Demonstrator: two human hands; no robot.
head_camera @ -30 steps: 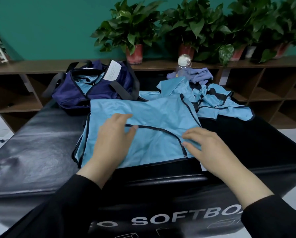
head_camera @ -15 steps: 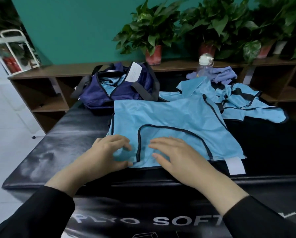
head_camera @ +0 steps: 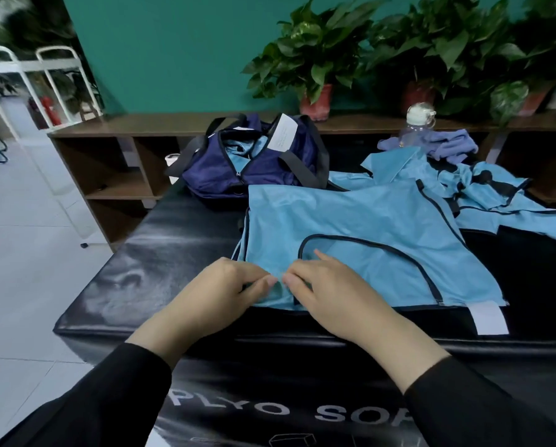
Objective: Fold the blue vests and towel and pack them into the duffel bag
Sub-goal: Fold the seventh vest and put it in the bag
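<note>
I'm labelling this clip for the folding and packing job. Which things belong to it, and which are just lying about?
Job: spread blue vest, vest heap, purple towel, duffel bag, left hand, right hand.
Lying about: water bottle, potted plants, wooden shelf.

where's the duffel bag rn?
Head view: the navy duffel bag sits unzipped at the far left of the black padded table, just behind the spread blue vest, in front of the wooden shelf.

free: bare black box top (head_camera: 160,272) left of vest (head_camera: 367,233) | blocked: duffel bag (head_camera: 254,166) behind, vest pile (head_camera: 496,201) right, probably overlapping
</note>
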